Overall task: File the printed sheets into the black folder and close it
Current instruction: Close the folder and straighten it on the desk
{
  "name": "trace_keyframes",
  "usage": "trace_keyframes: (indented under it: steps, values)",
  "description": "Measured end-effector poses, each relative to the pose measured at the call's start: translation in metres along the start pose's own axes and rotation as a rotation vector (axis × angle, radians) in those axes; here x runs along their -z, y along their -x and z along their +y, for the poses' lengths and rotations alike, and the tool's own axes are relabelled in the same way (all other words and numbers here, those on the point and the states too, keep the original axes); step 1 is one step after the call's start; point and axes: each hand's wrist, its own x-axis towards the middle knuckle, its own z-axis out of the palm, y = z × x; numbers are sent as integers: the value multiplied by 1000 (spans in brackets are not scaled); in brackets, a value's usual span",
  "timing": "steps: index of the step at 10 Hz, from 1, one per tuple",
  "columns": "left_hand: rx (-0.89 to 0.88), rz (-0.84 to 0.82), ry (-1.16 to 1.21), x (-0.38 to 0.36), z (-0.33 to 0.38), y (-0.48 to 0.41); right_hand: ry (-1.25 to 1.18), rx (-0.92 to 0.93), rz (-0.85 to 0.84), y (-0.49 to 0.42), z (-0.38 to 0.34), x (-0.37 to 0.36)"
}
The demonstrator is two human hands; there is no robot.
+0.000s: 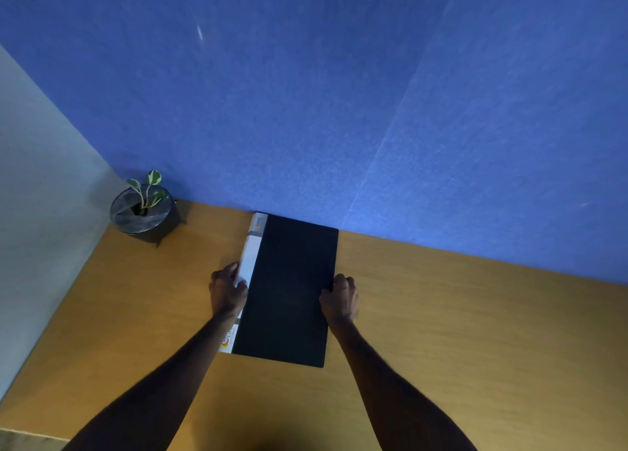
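Note:
The black folder (292, 291) lies shut and flat on the wooden desk (475, 331), its far end against the blue wall. A white spine label with an orange logo runs along its left side. My left hand (226, 289) grips that spine edge, fingers curled over the white strip. At the folder's right edge my right hand (339, 297) has its fingers curled onto the cover's rim. No printed sheets show anywhere; whatever is inside the folder is hidden.
A small potted plant (144, 209) in a dark round pot stands in the desk's far left corner. The blue partition wall (339, 93) rises behind the desk, and a pale wall (34, 195) borders it on the left.

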Motion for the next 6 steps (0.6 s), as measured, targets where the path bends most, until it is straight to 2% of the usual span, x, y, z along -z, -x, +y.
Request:
trace_keyframes:
  steps: [2,3,6]
  values:
    - [-86,-3,-147,-4,4,16,261,333,-55,12,10,-9]
    - [-175,-2,-211,-8,3,27,366,423,-115,19,16,-15]
    - [-291,-57,-435,-14,11,46,378,495,-164,20,24,-2]
